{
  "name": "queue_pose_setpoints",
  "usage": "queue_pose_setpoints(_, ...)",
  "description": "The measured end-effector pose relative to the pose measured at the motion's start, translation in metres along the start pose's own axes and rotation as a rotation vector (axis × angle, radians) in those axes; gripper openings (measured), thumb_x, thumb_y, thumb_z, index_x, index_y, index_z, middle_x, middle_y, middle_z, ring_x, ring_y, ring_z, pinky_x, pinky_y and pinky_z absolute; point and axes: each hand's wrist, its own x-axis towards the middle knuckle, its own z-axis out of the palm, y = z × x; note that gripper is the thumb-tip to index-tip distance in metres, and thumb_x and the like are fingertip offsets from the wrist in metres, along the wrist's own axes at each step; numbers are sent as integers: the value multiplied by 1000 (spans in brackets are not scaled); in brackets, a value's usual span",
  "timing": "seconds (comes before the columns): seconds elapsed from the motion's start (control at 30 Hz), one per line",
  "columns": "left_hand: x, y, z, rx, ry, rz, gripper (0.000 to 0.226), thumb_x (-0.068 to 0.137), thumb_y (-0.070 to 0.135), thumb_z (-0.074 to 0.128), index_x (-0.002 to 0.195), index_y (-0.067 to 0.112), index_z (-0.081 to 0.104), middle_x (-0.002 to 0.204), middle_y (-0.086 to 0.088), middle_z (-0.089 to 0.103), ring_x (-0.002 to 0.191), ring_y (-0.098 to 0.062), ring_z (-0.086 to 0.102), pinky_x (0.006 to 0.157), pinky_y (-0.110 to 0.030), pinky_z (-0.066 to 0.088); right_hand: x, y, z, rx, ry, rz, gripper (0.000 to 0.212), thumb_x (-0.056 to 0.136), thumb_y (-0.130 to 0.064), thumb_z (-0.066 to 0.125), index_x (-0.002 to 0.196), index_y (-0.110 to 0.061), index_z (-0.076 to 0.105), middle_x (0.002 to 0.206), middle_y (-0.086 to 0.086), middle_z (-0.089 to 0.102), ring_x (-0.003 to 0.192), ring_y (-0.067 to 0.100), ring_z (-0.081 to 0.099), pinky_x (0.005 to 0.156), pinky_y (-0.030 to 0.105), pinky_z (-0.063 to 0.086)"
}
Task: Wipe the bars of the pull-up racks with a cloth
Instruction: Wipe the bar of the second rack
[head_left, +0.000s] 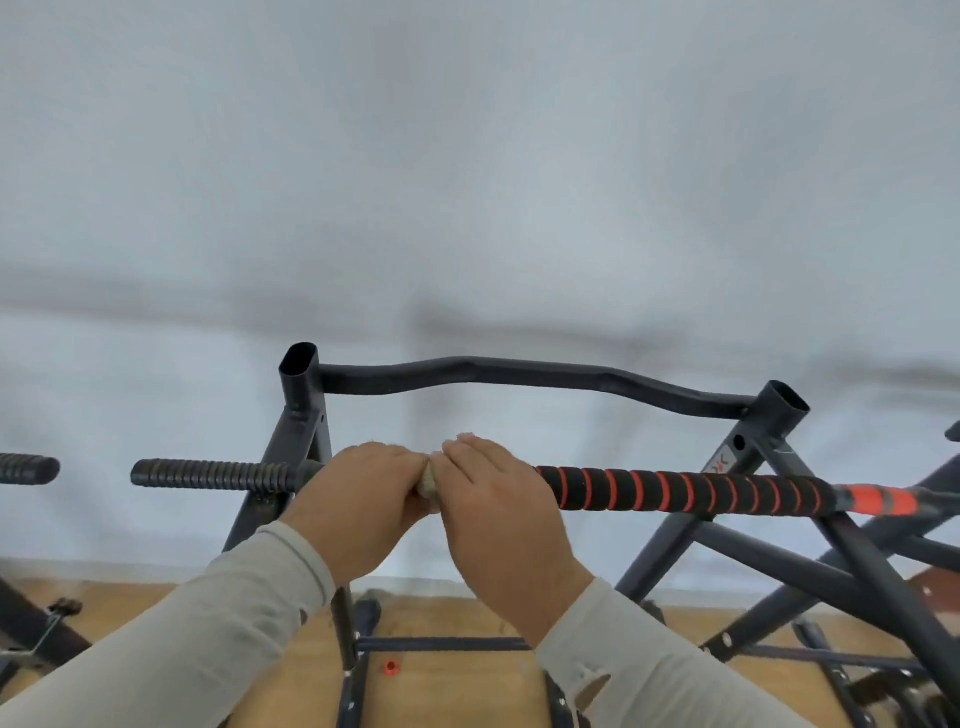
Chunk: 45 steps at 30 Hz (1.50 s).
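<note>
A dark pull-up rack stands in front of me, its near bar (675, 491) running left to right with a black-and-red spiral grip on the right and a black ribbed grip (208, 474) on the left. My left hand (363, 499) and my right hand (498, 499) sit side by side on the middle of this bar, fingers curled over it. A beige cloth (427, 483) shows only as a small wad between the two hands, wrapped on the bar. Most of the cloth is hidden under my palms.
A wavy black rear bar (519, 375) joins two open-topped uprights behind the near bar. Another rack's ribbed handle (26, 468) pokes in at the far left, and more dark frame tubes (779, 571) cross at the right. Below lies a wooden floor (457, 686); a pale wall fills the background.
</note>
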Motion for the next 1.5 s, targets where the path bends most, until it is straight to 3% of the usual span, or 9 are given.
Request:
queue_pose_setpoints(0.1, 0, 0, 0, -13, -21, 11, 18, 100, 47, 50, 90, 33, 56, 80, 13, 59, 81, -8, 55, 81, -27, 47, -12, 35, -21, -39, -77, -81, 34, 87, -9, 66, 119, -18, 68, 120, -1, 69, 114, 21, 64, 97, 40, 55)
queue_pose_setpoints(0.3, 1, -3, 2, -28, -24, -6, 17, 100, 46, 52, 91, 31, 55, 80, 9, 59, 80, -10, 56, 80, -27, 48, -13, 66, -61, -224, -332, 173, 18, 92, -21, 62, 108, -28, 59, 99, -10, 62, 89, 13, 56, 86, 27, 47)
queue_pose_setpoints(0.47, 0, -2, 4, -15, 8, 16, 20, 100, 46, 52, 86, 32, 53, 78, 11, 57, 80, -12, 55, 82, -29, 45, 4, 13, -25, -55, -142, 199, 16, 80, -14, 71, 87, -26, 63, 74, -11, 51, 73, 16, 58, 71, 31, 53)
queue_pose_setpoints(0.57, 0, -2, 5, -5, 35, 14, 27, 100, 47, 49, 79, 30, 49, 76, 13, 56, 79, -13, 55, 83, -27, 44, 9, -6, -7, 44, -37, 76, 19, 77, -11, 78, 95, -15, 72, 97, 5, 74, 93, 27, 71, 89, 45, 59)
queue_pose_setpoints(0.73, 0, -3, 4, -9, 15, 25, 19, 100, 48, 50, 92, 33, 57, 79, 13, 58, 80, -9, 54, 82, -28, 46, -16, 31, -25, 21, -74, -91, 36, 86, -7, 71, 120, -19, 68, 124, -3, 69, 120, 17, 60, 108, 36, 49)
queue_pose_setpoints(0.97, 1, -5, 5, 10, 9, 19, 16, 100, 48, 50, 98, 33, 55, 85, 12, 60, 83, -10, 56, 88, -29, 48, -42, 87, -65, -224, -214, 244, 26, 84, -11, 71, 104, -27, 71, 107, -9, 72, 96, 16, 65, 90, 34, 54)
queue_pose_setpoints(1.1, 1, -6, 9, 11, 20, 19, 17, 100, 49, 51, 102, 34, 57, 87, 13, 61, 85, -9, 57, 91, -28, 48, -32, 50, -43, -124, -18, 350, 19, 85, -6, 66, 85, -24, 60, 78, -11, 55, 69, 10, 46, 67, 22, 42)
queue_pose_setpoints(1.3, 3, -10, 10, 45, 45, 14, 15, 99, 42, 52, 99, 32, 63, 91, 13, 66, 87, -12, 60, 91, -30, 49, -3, -20, -3, 62, 29, 78, 25, 90, -12, 65, 114, -10, 71, 120, 9, 73, 122, 26, 64, 111, 43, 47)
queue_pose_setpoints(1.5, -1, -5, 6, -25, 15, 11, 16, 99, 49, 53, 104, 36, 60, 88, 14, 64, 85, -8, 58, 91, -29, 50, -39, 43, -40, -47, -42, 101, 34, 81, 0, 68, 111, -16, 74, 122, 0, 70, 117, 20, 62, 104, 38, 53)
